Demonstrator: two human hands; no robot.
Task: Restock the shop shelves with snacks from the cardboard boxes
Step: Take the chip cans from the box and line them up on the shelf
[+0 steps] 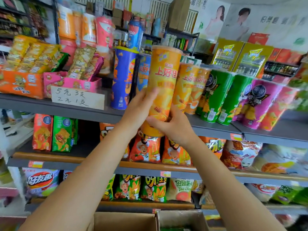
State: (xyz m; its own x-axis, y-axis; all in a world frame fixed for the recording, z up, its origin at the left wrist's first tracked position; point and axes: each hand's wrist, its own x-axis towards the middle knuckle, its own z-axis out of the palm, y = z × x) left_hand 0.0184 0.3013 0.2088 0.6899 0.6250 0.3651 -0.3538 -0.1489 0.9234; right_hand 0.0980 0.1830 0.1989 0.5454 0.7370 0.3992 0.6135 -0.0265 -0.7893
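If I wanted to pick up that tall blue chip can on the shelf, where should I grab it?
Probably round the middle of the tall blue can, coming from the front. It stands upright and round, so fingers wrap its sides easily. Another blue can crowds its right side and the pink box sits to its left, so the front is freest.

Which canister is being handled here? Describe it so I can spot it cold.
Find the grey shelf lined with upright snack tubes. In front of its orange ones, the left hand and right hand grip the orange canister. Unlike the others, it is lifted, its base below the shelf edge.
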